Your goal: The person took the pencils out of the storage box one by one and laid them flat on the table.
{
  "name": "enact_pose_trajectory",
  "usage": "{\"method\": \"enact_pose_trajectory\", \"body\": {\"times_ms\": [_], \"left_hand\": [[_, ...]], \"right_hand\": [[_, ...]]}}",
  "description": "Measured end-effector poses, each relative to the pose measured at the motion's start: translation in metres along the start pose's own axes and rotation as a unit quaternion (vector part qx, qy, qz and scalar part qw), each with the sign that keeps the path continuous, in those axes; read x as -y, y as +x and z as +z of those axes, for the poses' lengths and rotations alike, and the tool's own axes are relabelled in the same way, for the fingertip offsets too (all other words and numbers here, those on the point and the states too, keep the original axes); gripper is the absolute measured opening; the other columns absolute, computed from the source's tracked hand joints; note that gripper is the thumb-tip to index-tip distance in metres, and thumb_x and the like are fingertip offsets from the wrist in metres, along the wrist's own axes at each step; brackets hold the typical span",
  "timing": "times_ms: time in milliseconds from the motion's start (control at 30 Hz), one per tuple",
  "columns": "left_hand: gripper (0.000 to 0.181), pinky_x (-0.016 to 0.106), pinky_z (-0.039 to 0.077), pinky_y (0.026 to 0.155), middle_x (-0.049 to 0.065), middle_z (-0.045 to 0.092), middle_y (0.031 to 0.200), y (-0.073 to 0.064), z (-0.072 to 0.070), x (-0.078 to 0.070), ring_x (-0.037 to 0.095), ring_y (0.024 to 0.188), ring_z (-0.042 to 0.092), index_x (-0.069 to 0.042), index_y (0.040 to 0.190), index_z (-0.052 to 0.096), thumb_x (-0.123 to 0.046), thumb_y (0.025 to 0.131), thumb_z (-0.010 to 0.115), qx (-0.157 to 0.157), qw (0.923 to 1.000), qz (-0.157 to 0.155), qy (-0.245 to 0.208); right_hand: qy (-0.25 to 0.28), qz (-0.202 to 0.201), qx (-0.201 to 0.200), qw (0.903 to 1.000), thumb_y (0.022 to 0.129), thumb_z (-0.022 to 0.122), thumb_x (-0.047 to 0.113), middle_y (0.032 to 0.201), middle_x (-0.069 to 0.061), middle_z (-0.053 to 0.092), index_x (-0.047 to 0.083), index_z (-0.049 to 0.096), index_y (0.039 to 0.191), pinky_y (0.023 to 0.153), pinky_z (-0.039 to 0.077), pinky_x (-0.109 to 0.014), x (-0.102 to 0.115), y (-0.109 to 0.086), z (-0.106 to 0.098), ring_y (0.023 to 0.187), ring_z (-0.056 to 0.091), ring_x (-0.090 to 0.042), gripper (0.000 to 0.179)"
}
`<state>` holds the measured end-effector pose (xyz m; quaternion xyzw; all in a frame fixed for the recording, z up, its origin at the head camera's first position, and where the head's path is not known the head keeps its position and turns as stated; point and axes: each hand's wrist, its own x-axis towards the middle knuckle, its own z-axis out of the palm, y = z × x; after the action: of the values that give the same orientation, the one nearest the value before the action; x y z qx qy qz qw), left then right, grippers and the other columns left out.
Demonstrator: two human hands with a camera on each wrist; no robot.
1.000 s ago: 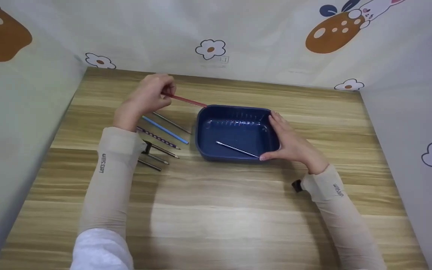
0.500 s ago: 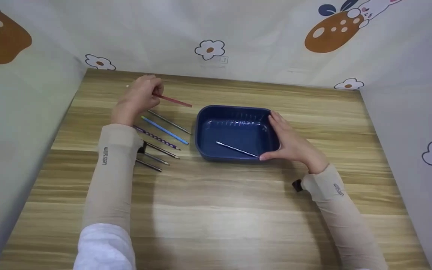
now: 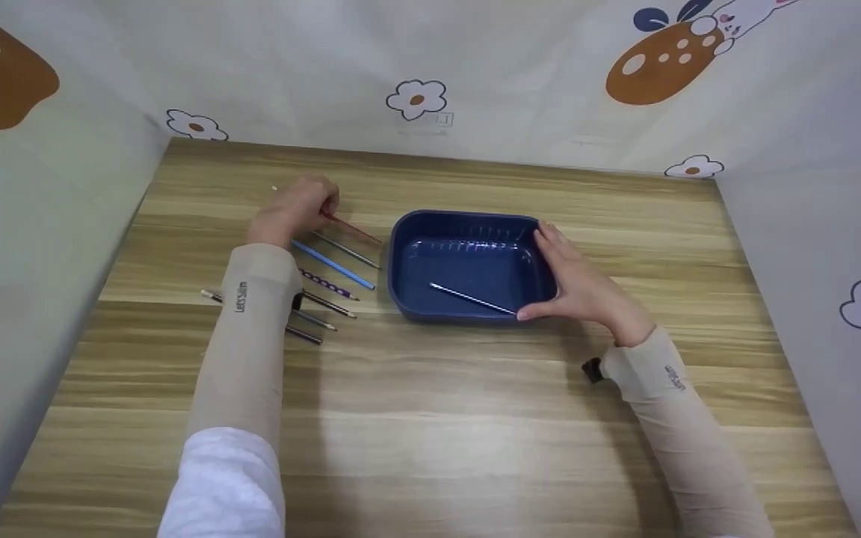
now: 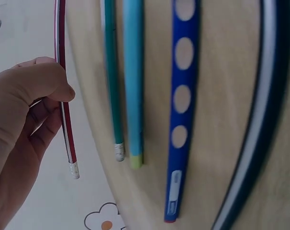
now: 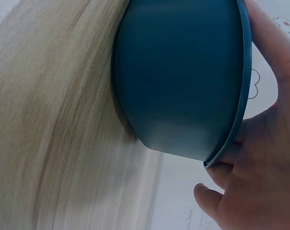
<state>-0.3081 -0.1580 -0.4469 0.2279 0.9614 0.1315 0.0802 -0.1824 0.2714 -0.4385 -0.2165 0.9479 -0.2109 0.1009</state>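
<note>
My left hand [image 3: 297, 205] pinches a red pencil [image 3: 353, 227] between thumb and fingers, low over the far end of the pencil row. In the left wrist view the white eraser [image 4: 74, 170] of this pencil sticks out below the fingers. My right hand [image 3: 584, 280] holds the right end of a dark blue box [image 3: 468, 258], thumb on the near rim and fingers at the far corner. One dark pencil [image 3: 473, 299] lies inside, along the near wall. Next to the red pencil lie a green pencil [image 4: 112, 86] and a light blue pencil [image 3: 335, 265].
A blue pencil with oval spots [image 3: 328, 285] and several dark pencils [image 3: 332, 305] lie side by side left of the box, partly covered by the left sleeve [image 3: 255, 329]. A printed curtain [image 3: 520, 90] stands behind the wooden table [image 3: 430, 418].
My left hand drew left, away from the box, with the red pencil, then came nearer and slightly right, bringing it beside the green pencil. The right hand and box stayed put.
</note>
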Motion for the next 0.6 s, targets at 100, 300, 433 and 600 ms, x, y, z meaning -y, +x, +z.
{"method": "enact_pose_trajectory", "body": {"times_ms": [100, 300, 433, 600], "left_hand": [[0.017, 0.034, 0.044, 0.067, 0.009, 0.057, 0.087, 0.002, 0.004, -0.001, 0.024, 0.081, 0.051, -0.006, 0.084, 0.058, 0.008, 0.076, 0.062, 0.020, 0.9997, -0.008, 0.011], [0.021, 0.033, 0.041, 0.063, 0.008, 0.056, 0.084, 0.005, 0.009, -0.004, 0.024, 0.077, 0.050, -0.007, 0.081, 0.058, 0.013, 0.074, 0.057, 0.041, 0.9985, -0.023, 0.029], [0.020, 0.033, 0.041, 0.065, 0.008, 0.056, 0.085, 0.007, 0.012, -0.005, 0.024, 0.078, 0.050, -0.006, 0.081, 0.059, 0.013, 0.076, 0.056, 0.042, 0.9981, -0.029, 0.034], [0.016, 0.033, 0.041, 0.066, 0.009, 0.056, 0.089, 0.007, 0.011, -0.006, 0.024, 0.080, 0.049, -0.006, 0.083, 0.060, 0.010, 0.079, 0.058, 0.050, 0.9978, -0.033, 0.025]], "right_hand": [[0.001, 0.001, 0.001, 1.0000, 0.057, 0.074, 0.069, 0.159, -0.008, -0.002, 0.004, 0.010, 0.150, 0.115, 0.012, -0.048, 0.000, 0.000, 0.000, 0.145, -0.001, -0.024, 0.130], [-0.001, -0.009, 0.003, 1.0000, 0.059, 0.076, 0.066, 0.158, -0.011, -0.001, 0.003, 0.009, 0.150, 0.115, 0.011, -0.048, 0.000, 0.001, -0.001, 0.145, -0.002, -0.026, 0.129], [-0.003, -0.013, 0.004, 0.9999, 0.059, 0.076, 0.065, 0.158, -0.010, -0.002, 0.002, 0.010, 0.150, 0.115, 0.010, -0.049, 0.001, 0.002, -0.001, 0.145, -0.001, -0.027, 0.129], [-0.004, -0.007, 0.003, 1.0000, 0.058, 0.075, 0.067, 0.158, -0.009, -0.002, 0.002, 0.011, 0.150, 0.116, 0.011, -0.048, 0.001, 0.000, -0.002, 0.145, -0.001, -0.028, 0.129]]}}
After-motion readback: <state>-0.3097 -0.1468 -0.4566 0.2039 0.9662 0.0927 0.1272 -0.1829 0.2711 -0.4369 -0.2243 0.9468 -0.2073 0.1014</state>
